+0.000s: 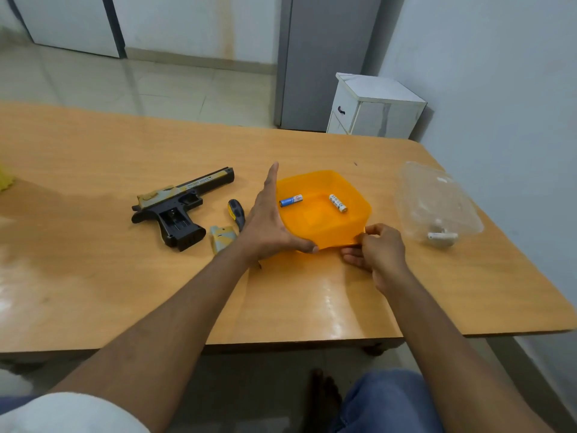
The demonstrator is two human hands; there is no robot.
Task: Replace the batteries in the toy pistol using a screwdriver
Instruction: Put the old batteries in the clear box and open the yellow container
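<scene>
A black and tan toy pistol (pixel 178 207) lies on its side on the wooden table, its grip compartment uncovered. Its loose cover (pixel 221 238) rests beside the grip. A screwdriver (pixel 236 213) with a black and yellow handle lies partly behind my left hand (pixel 268 220). That hand is flat against the left wall of an orange bowl (pixel 324 235), thumb on the near rim. My right hand (pixel 373 250) pinches the bowl's near right corner. Inside the bowl lie a blue battery (pixel 291 200) and a white battery (pixel 338 203).
A clear plastic container (pixel 437 201) at the right holds a few white batteries (pixel 441 236). The table's front edge (pixel 281 340) is close to me. A yellow cloth (pixel 4 182) shows at the far left. A white cabinet (pixel 371 107) stands beyond the table.
</scene>
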